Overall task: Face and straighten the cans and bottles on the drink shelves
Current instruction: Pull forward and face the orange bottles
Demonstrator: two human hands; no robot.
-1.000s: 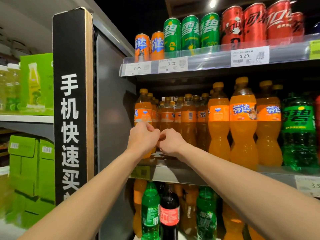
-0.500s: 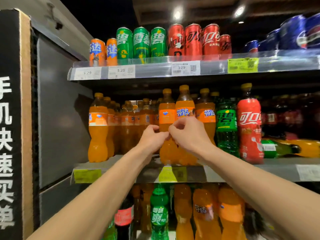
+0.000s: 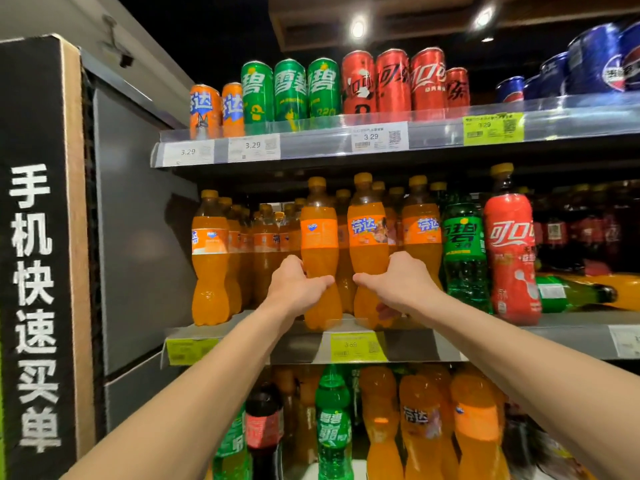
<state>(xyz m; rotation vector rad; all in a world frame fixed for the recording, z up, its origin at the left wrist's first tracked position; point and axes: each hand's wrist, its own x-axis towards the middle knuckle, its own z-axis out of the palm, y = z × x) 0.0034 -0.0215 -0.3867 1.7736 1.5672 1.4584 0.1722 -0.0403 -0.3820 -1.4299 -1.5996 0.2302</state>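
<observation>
Risk lies at the middle shelf's front lip (image 3: 346, 322): two orange bottles stand right at it, and a hard twist could tip one off or knock its neighbours. The left hand (image 3: 294, 289) grips the waist of the left orange bottle (image 3: 319, 251); the right hand (image 3: 398, 284) grips the right orange bottle (image 3: 369, 237). Both stand upright, long axis vertical. The left bottle's label shows its back panel; the right one's logo faces outward.
</observation>
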